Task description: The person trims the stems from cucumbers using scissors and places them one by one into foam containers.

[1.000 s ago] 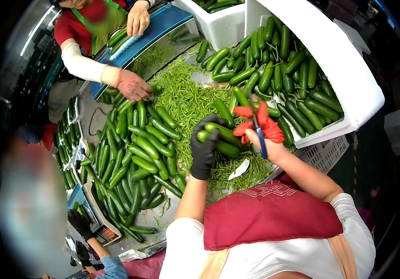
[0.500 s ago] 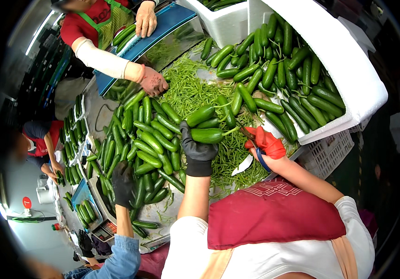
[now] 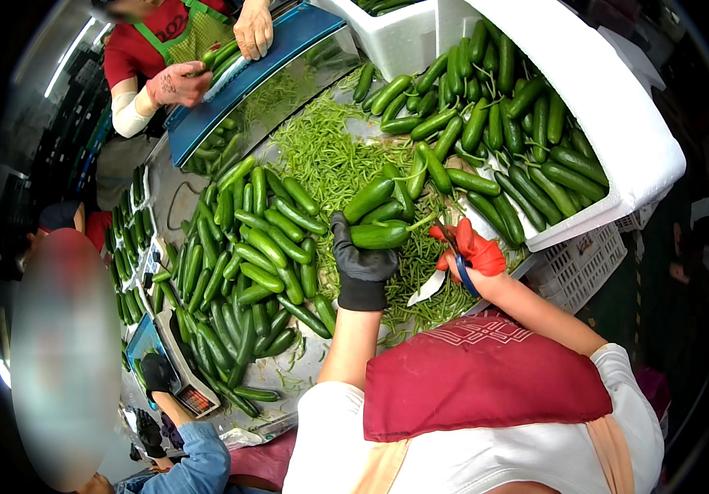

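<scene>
Black-gloved, the left hand [image 3: 363, 265] cups a few cucumbers [image 3: 379, 236] in curled, partly hidden fingers, the closest one's long axis running rightward from them to a stem [image 3: 423, 221] just beside the scissors [image 3: 464, 278] that the right hand [image 3: 476, 251] grips in bent fingers.

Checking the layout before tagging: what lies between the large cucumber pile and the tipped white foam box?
The head view shows a bed of thin green stems, loose cucumbers, plus the left hand with its held cucumbers.
</scene>
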### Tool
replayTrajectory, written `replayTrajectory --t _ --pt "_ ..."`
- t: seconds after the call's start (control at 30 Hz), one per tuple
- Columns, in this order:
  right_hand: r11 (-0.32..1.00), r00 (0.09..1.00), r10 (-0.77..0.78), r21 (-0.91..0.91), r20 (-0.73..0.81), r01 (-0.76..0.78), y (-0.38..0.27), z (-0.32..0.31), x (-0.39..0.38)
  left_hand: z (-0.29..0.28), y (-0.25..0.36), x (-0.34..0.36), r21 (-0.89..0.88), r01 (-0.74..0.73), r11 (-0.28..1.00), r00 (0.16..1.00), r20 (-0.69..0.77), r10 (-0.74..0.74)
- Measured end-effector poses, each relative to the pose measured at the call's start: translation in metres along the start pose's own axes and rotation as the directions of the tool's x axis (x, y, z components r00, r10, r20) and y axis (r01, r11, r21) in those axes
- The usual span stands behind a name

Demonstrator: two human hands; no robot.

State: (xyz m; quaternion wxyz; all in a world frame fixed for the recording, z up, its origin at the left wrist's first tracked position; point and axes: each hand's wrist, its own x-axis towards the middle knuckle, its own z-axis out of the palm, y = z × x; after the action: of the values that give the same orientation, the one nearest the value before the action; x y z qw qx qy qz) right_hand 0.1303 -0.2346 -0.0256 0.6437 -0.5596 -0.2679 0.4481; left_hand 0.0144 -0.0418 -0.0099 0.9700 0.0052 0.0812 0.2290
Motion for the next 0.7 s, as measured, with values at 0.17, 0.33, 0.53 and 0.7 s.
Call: replayTrajectory --t 0.17,0.33,0.53,0.7 --pt "0.841 0.945 -0.285 -0.431 0.16 0.327 -0.008 0.005 -0.003 -0.008 -0.001 0.002 -0.004 -0.032 0.999 0.999 -0.004 0.032" --pt "0.989 0.987 0.022 -0.146 0.162 0.001 -0.01 0.008 -0.005 -0.008 -0.003 0.002 0.153 -0.079 0.985 0.997 0.008 0.079" --pt "0.963 0.969 -0.243 -0.11 0.042 0.246 -0.008 0.014 0.007 -0.006 -0.004 -0.001 0.188 -0.111 0.976 0.993 -0.027 0.118" --pt "0.994 0.993 0.103 0.04 0.063 -0.105 -0.035 0.019 0.016 -0.01 -0.012 -0.006 0.254 -0.173 0.952 0.963 -0.159 0.218"
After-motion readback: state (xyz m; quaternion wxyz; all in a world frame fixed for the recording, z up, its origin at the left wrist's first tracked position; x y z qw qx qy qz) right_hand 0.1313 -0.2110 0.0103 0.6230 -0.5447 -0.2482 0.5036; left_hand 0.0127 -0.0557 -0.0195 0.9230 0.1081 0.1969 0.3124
